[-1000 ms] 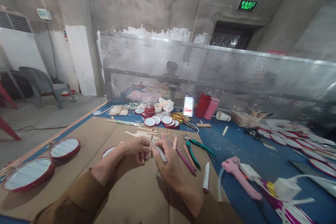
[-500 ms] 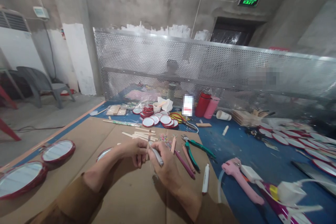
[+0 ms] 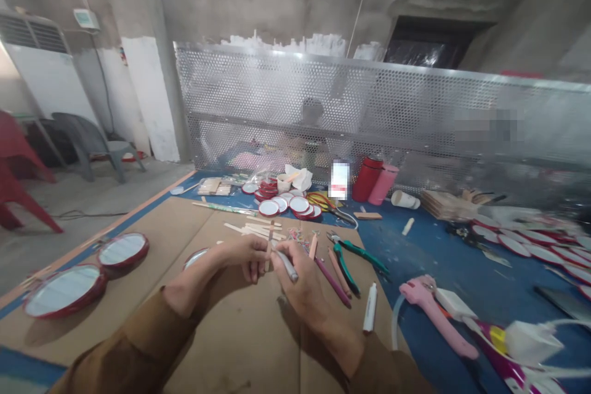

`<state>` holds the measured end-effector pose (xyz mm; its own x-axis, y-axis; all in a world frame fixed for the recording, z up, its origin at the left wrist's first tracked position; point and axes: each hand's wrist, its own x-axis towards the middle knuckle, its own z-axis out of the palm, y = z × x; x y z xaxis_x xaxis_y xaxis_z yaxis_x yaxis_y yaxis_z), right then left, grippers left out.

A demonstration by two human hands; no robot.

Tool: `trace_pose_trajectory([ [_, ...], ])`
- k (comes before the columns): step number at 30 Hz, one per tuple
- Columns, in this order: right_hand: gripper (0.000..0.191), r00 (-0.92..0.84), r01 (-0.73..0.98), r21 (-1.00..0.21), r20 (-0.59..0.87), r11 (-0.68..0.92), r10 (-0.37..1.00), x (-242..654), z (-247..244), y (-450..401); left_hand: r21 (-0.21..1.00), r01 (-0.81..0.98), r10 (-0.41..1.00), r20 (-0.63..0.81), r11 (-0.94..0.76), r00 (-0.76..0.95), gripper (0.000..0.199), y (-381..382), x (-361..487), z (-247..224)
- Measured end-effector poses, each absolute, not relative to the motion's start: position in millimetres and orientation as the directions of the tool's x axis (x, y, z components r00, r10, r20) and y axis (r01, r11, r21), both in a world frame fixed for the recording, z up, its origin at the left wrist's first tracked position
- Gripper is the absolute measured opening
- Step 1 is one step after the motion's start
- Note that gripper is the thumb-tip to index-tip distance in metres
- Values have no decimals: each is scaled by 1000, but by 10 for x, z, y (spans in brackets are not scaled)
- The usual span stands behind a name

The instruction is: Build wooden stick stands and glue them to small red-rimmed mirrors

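Note:
Over the cardboard sheet (image 3: 244, 332), my left hand (image 3: 247, 257) pinches a narrow wooden stick (image 3: 270, 235), held roughly upright. My right hand (image 3: 298, 274) is closed around a light grey marker (image 3: 287, 265), whose front end meets the stick. Just beyond the hands lie loose pale wooden sticks (image 3: 252, 229) and a small heap of thin coloured bits (image 3: 300, 236). Right of my right hand are a purple pen (image 3: 333, 282), green-handled pliers (image 3: 346, 268) and a white marker (image 3: 370, 308). A round red-rimmed mirror (image 3: 196, 257) is partly hidden behind my left forearm.
Two red-rimmed mirrors (image 3: 64, 290) lie at the left. Small mirrors (image 3: 299, 204), a lit phone (image 3: 340, 180), a red bottle (image 3: 367, 178) and a pink bottle (image 3: 383, 184) stand or lie at the back. A pink glue gun (image 3: 438, 320) and cables are at the right.
The whole view has shifted, so the scene appears further right and slightly higher. Both hands keep the stick and marker, with little change between them.

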<state>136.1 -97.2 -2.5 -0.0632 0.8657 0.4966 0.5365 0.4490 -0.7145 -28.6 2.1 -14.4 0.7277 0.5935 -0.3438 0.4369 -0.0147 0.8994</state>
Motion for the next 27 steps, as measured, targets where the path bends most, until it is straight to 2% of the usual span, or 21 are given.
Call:
trace_pose_trajectory([
  [5, 16, -23, 542, -729, 485, 419, 874, 1360, -27, -970, 898, 439, 580, -350, -15, 736, 39, 36, -283, -148],
  [12, 14, -55, 590, -681, 503, 434, 863, 1354, 40, -990, 906, 423, 567, -339, -19, 751, 40, 58, -282, -183],
  [20, 17, -55, 518, -736, 480, 436, 875, 1358, -4, -965, 913, 407, 568, -322, -25, 757, 29, 106, -305, -284],
  [27, 13, -63, 531, -706, 518, 469, 853, 1355, -13, -966, 914, 406, 571, -326, -13, 753, 30, 96, -295, -268],
])
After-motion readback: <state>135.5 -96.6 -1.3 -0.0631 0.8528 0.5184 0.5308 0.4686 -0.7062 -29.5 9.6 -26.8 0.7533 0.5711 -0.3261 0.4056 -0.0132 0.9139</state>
